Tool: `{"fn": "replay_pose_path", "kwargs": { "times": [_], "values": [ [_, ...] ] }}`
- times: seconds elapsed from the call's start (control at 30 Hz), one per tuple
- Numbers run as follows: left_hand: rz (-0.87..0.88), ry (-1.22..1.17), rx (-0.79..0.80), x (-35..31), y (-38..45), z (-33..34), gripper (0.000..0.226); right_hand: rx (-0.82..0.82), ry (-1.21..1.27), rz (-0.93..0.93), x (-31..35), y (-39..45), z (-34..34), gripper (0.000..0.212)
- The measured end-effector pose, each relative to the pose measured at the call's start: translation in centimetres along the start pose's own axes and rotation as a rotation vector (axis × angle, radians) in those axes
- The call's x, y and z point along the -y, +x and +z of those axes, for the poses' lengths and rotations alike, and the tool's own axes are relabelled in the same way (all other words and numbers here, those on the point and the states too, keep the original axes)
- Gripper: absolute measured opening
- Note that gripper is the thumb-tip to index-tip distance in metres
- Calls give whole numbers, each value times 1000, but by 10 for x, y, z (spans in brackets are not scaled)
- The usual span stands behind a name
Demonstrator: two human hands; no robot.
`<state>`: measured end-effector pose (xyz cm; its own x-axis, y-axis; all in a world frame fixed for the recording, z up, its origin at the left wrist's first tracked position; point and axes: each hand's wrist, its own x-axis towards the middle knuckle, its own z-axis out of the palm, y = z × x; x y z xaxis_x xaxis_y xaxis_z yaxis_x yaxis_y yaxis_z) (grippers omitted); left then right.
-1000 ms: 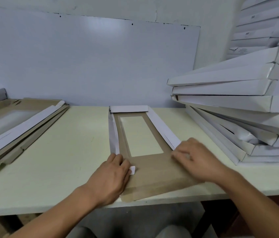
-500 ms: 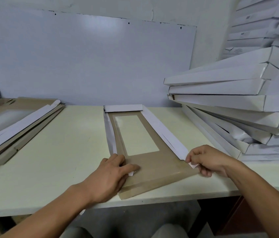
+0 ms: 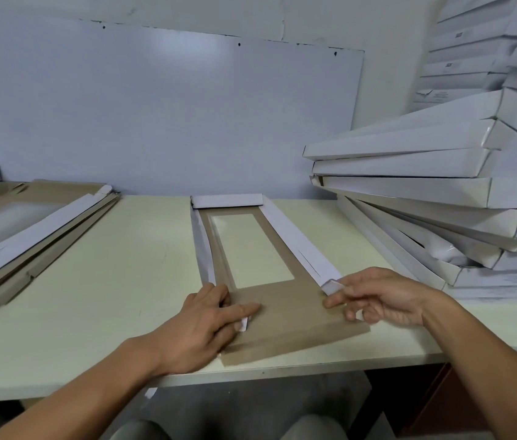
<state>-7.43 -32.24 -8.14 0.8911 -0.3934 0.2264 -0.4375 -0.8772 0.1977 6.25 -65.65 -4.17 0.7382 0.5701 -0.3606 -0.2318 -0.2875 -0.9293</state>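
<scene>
table [image 3: 92,296]: 1, pale, carries everything. stack of white boxes [image 3: 409,192] on its right side: approx 8 finished ones in the near heap, but the edges overlap and the top runs out of frame, so that count is rough. back stack [image 3: 466,58] behind it: 1 more heap, too far off to count. pile of flat sheets [image 3: 28,230] on the left: several waiting, layers too tight to count.

cardboard sheet [image 3: 289,315] in work: 1, brown side up, lying centre-front w/ its near end at the table edge, 1 cut-out window [image 3: 250,249] in it. flaps: 3 white ones. far flap [image 3: 228,201] looks folded up, left flap [image 3: 201,249] is partly raised, right flap [image 3: 295,242] lies out flat.

hands: 2. left hand [image 3: 200,328] lies flat, fingers straight, pressing the brown panel down by the left flap, w/ 1 small tab [image 3: 241,323] peeking out under it. right hand [image 3: 387,296] pinches the near end of the right flap betw thumb and fingers.

so imo this box is early on: 1 end up, both long sides to fold, tabs to tuck, near end to close. overall a good batch is done, plenty of flats left.
</scene>
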Motion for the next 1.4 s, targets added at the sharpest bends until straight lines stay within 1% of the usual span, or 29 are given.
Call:
{"fn": "replay_pose_path", "kwargs": {
  "times": [0.03, 0.07, 0.1, 0.17, 0.23, 0.27, 0.33, 0.4, 0.43, 0.47, 0.5, 0.57, 0.6, 0.63, 0.67, 0.7, 0.77, 0.8, 0.83, 0.9, 0.93, 0.97, 1.03, 1.07, 1.1, 1.17, 1.27, 1.4],
  "values": [
    [-10, -4, -22, -2, 1, 0, 46, 15, -87, -26, 0, 0, 2, 28],
    [-21, 3, -48, -4, 2, 1, 47, -10, -202, -55, -1, 1, 4, 19],
    [-33, 14, -81, -6, 3, 2, 48, -63, -331, -93, -3, 3, 7, 14],
    [-68, -10, -159, -11, 5, 4, 45, -160, -609, -181, -4, 6, 12, 21],
    [-99, -77, -218, -13, 5, 2, 31, -216, -869, -223, -4, 7, 16, 25],
    [-106, -88, -228, -12, 5, 0, 24, -243, -995, -243, -5, 7, 16, 25],
    [-99, -65, -220, -9, 5, -5, 26, -288, -1217, -300, -4, 8, 17, 23],
    [-87, -62, -193, -9, 3, -11, 22, -278, -1319, -385, -4, 9, 19, 24],
    [-84, -59, -166, -8, 1, -14, 25, -259, -1333, -428, -4, 9, 19, 25],
    [-82, -58, -117, -7, 0, -19, 36, -239, -1322, -458, -5, 10, 20, 25],
    [-77, -75, -46, -5, -3, -25, 53, -219, -1285, -476, -6, 10, 19, 26],
    [-49, -142, 111, -2, -8, -37, 83, -216, -1145, -485, -9, 12, 19, 26],
    [-19, -158, 157, -2, -11, -40, 92, -240, -1057, -486, -10, 12, 19, 26],
    [11, -142, 169, -3, -14, -41, 95, -265, -965, -488, -10, 12, 19, 25],
    [38, -103, 149, -4, -17, -39, 91, -279, -883, -492, -11, 11, 19, 25],
    [63, -62, 108, -7, -19, -35, 82, -287, -827, -496, -11, 11, 20, 25],
    [94, -19, 9, -11, -21, -28, 52, -304, -795, -485, -12, 10, 19, 24],
    [91, -17, -35, -13, -21, -27, 39, -305, -789, -471, -11, 9, 19, 24],
    [67, -27, -64, -14, -22, -27, 30, -299, -778, -459, -11, 9, 19, 24],
    [-4, -63, -105, -15, -22, -29, 23, -286, -763, -452, -10, 7, 20, 19],
    [-33, -79, -130, -16, -21, -29, 21, -285, -759, -454, -8, 6, 21, 20],
    [-56, -92, -151, -17, -21, -29, 20, -287, -755, -451, -7, 4, 22, 28],
    [-93, -130, -182, -19, -19, -27, 25, -278, -773, -431, -3, -1, 22, 56],
    [-117, -156, -194, -20, -18, -26, 27, -259, -787, -425, 0, -3, 21, 66],
    [-148, -190, -205, -19, -16, -26, 26, -231, -793, -421, 2, -4, 20, 68],
    [-217, -267, -216, -18, -15, -26, 23, -181, -825, -405, 3, -6, 19, 62],
    [-295, -335, -210, -17, -12, -27, 25, -138, -907, -410, 5, -5, 19, 48],
    [-389, -396, -238, -13, -6, -33, 33, -126, -885, -393, 7, 1, 21, 46]
  ]
}}
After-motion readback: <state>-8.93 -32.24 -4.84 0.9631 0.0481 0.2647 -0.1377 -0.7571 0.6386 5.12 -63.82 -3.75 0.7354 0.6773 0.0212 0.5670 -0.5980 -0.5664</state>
